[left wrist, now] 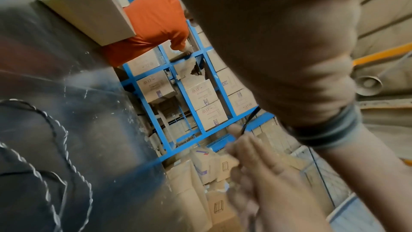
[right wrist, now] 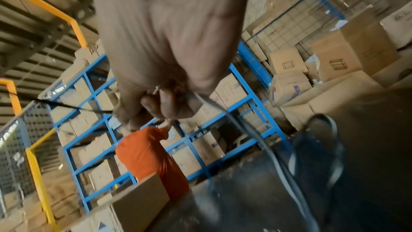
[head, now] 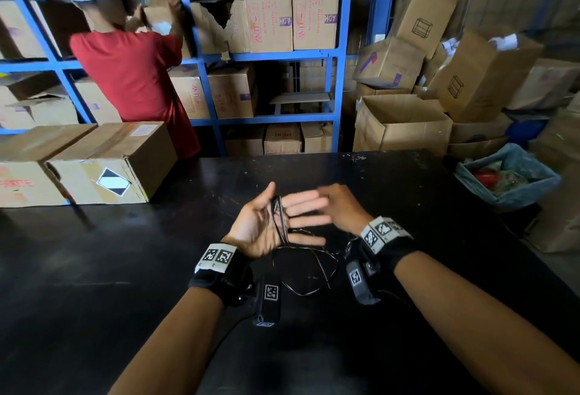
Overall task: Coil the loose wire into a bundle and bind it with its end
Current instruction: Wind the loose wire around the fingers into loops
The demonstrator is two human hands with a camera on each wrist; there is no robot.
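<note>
Mid-coiling: few wire (head: 280, 218) turns round flat, straight-fingered left hand (head: 266, 225); right hand (head: 340, 206) pinches strand; loose slack lower centre on bench (head: 125, 253); binding undone

Your head view is evenly lit and fairly sharp, though the shelves (head: 266, 55) bow outward at the frame edges. The black worktop (head: 125, 253) swallows detail and throws back only a dull sheen. Your right hand (head: 339, 206) smears with motion blur; your left hand (head: 260, 225) reads crisper. On the left wrist view, your palm (left wrist: 278, 41) fills the frame, soft and out of focus, and the worktop (left wrist: 67, 77) shows a pale streak of glare. On the right wrist view, everything is blurred, the wire (right wrist: 256, 138) a grey smear, the corners dim.
</note>
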